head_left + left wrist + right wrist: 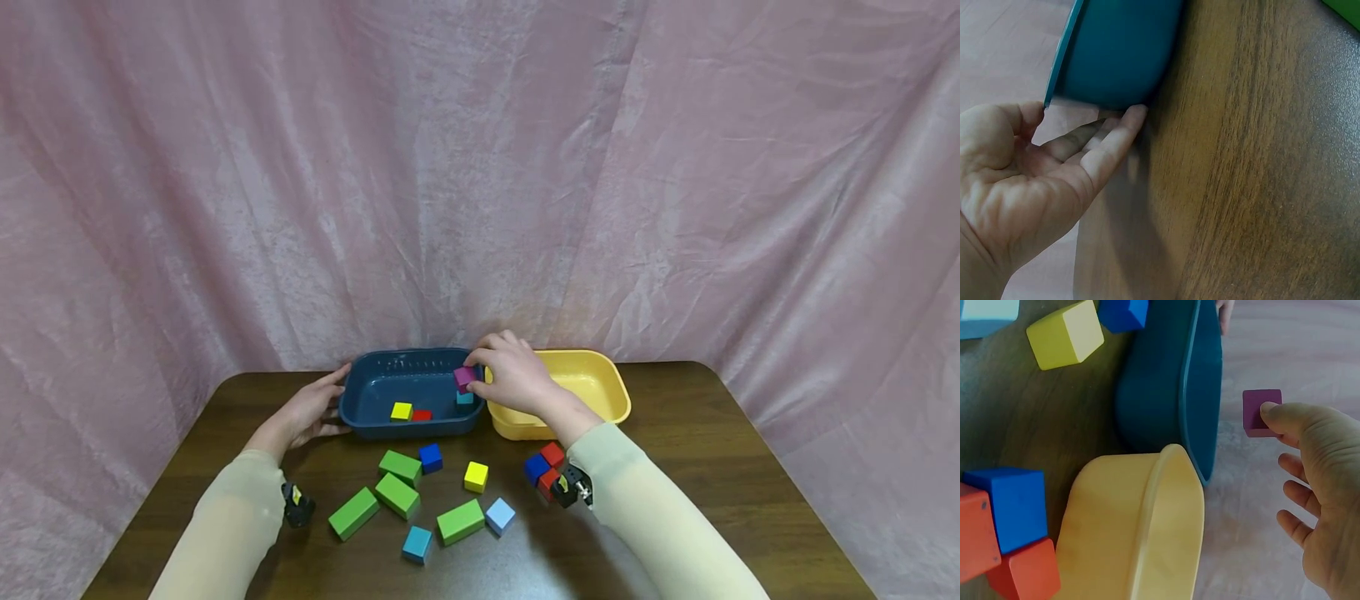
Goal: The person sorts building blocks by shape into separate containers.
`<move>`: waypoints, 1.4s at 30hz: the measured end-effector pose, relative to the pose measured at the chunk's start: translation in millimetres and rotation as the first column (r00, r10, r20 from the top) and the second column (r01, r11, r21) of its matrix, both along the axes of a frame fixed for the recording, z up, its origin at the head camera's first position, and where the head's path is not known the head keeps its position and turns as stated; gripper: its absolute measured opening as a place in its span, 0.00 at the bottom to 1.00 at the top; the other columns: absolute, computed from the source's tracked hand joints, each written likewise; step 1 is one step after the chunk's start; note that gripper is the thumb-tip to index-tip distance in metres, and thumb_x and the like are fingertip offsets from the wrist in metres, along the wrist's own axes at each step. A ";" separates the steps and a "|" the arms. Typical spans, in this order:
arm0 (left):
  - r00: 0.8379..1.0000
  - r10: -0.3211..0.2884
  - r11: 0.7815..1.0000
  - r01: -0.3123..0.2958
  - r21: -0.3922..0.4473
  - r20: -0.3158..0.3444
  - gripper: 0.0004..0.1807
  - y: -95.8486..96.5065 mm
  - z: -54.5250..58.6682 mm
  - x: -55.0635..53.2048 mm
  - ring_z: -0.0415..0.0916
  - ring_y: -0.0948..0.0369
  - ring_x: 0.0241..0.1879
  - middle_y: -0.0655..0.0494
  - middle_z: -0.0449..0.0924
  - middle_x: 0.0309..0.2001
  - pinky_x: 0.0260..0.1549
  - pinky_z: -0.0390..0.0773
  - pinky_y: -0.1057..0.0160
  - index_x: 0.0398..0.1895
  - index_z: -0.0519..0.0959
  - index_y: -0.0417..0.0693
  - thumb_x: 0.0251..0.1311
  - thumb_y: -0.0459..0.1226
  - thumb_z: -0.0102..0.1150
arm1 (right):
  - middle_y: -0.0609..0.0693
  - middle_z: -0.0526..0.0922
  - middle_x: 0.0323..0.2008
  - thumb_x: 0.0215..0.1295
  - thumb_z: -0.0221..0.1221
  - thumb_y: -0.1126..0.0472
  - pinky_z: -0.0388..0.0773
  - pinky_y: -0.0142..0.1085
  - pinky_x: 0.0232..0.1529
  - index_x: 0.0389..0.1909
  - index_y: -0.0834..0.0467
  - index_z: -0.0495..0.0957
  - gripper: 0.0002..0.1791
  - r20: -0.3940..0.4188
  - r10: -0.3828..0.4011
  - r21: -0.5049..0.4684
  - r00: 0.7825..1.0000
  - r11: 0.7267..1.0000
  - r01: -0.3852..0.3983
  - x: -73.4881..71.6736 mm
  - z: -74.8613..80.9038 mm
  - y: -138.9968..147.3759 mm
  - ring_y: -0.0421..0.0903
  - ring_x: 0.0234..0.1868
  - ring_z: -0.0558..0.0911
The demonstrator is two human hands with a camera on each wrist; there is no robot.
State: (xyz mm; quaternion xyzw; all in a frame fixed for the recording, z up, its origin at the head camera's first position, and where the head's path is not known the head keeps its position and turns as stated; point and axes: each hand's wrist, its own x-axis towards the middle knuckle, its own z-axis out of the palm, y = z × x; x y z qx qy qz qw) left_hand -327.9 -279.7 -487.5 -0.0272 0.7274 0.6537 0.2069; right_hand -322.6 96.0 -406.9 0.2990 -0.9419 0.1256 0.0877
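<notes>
My right hand [517,377] pinches a purple cube [1261,411] between thumb and fingertips. It is above the right end of the dark blue basin [367,429], over a light blue cube [465,398] inside. A yellow block [401,412] and a red block [422,415] also lie in that basin. At the basin's left end is my left hand [1029,181]. Its thumb touches the rim and its extended fingers rest against the outer wall near the table.
A yellow basin [618,408] stands against the blue one. In front lie several green blocks [354,512], a yellow cube [476,477], a blue cube [431,457] and light blue cubes [417,544]. Red and blue cubes [537,468] cluster near my right sleeve. A pink curtain [480,167] hangs behind.
</notes>
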 end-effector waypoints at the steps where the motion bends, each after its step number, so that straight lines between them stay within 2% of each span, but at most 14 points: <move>1: 1.000 -0.003 1.000 0.003 0.000 -0.001 0.33 -0.3 -0.1 -0.1 0.59 0.34 0.71 0.32 0.45 0.79 0.56 0.76 0.39 0.84 0.38 0.66 0.83 0.37 0.29 | 0.46 0.79 0.57 0.65 0.69 0.43 0.69 0.47 0.61 0.52 0.45 0.86 0.18 0.001 -0.002 0.011 1.000 1.000 0.002 -1.1 -1.4 -1.7 0.49 0.61 0.70; 9: 1.000 -0.003 1.000 0.003 0.007 0.004 0.33 1.3 -1.3 -0.5 0.58 0.34 0.72 0.32 0.43 0.79 0.56 0.77 0.40 0.84 0.38 0.66 0.83 0.37 0.30 | 0.46 0.79 0.55 0.64 0.69 0.43 0.70 0.46 0.59 0.51 0.44 0.87 0.18 -0.022 0.012 0.092 1.000 0.996 -0.010 -6.3 -12.8 -9.9 0.48 0.57 0.71; 16: 1.000 -0.001 1.000 0.001 0.007 0.004 0.33 3.2 -1.9 -1.4 0.57 0.34 0.72 0.33 0.44 0.79 0.55 0.78 0.40 0.84 0.39 0.65 0.83 0.37 0.30 | 0.47 0.79 0.56 0.64 0.69 0.44 0.69 0.47 0.61 0.53 0.45 0.86 0.19 -0.010 0.016 0.067 1.000 0.998 -0.015 -6.0 -14.5 -12.5 0.49 0.59 0.70; 25: 1.000 -0.006 1.000 0.006 0.006 0.009 0.33 5.4 -1.0 -1.9 0.56 0.34 0.73 0.33 0.43 0.80 0.55 0.77 0.40 0.84 0.39 0.67 0.83 0.37 0.30 | 0.47 0.78 0.59 0.65 0.69 0.46 0.68 0.46 0.62 0.58 0.44 0.84 0.21 0.013 0.009 0.025 1.000 1.000 -0.009 -4.3 -10.7 -8.1 0.49 0.60 0.70; 42: 1.000 -0.002 1.000 0.002 0.003 0.007 0.33 5.2 -1.0 -2.8 0.59 0.34 0.72 0.32 0.45 0.79 0.56 0.76 0.39 0.84 0.38 0.66 0.83 0.37 0.30 | 0.46 0.78 0.57 0.66 0.69 0.47 0.68 0.47 0.61 0.55 0.45 0.85 0.19 -0.066 0.066 -0.042 0.996 0.997 -0.069 7.2 7.2 7.5 0.48 0.59 0.70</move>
